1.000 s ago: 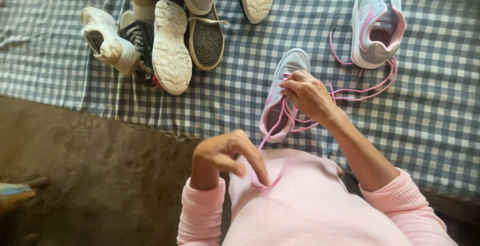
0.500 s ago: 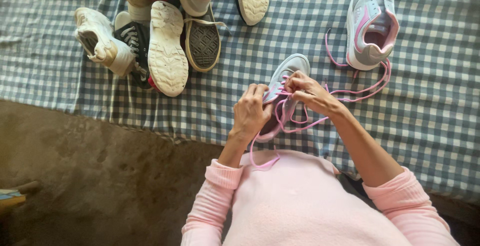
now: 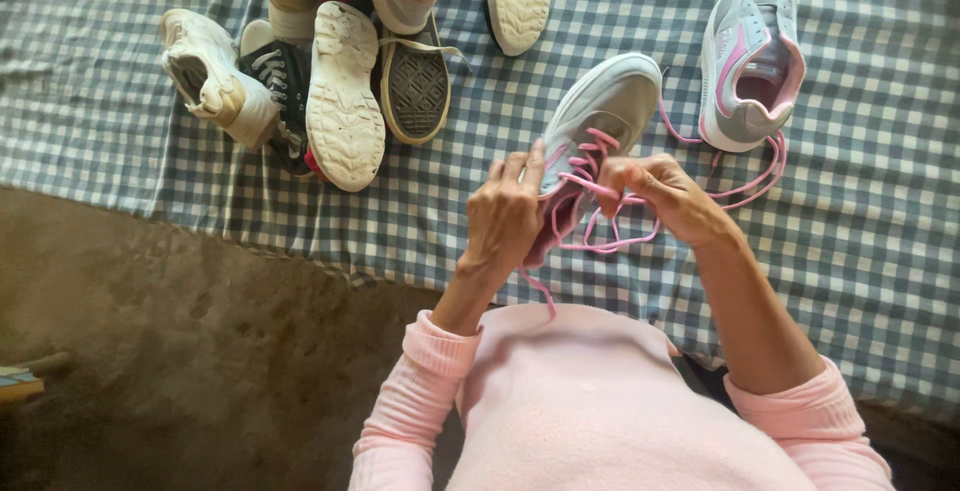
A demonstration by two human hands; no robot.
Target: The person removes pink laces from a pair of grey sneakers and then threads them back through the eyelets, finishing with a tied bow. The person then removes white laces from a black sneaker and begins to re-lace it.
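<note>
Both hands pinching pink lace (image 3: 600, 241) on grey sneaker (image 3: 598, 121); shoe pile (image 3: 340, 71) left.

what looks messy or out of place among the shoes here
The pile of worn sneakers at the top left is jumbled, several lying sole-up on the blue checked cloth. The grey and pink sneaker at the top right has its pink lace loose and trailing.

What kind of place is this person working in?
Probably a home floor, or a simple outdoor spot. A blue checked cloth is spread over rough brown ground, with a heap of worn shoes on it.
</note>
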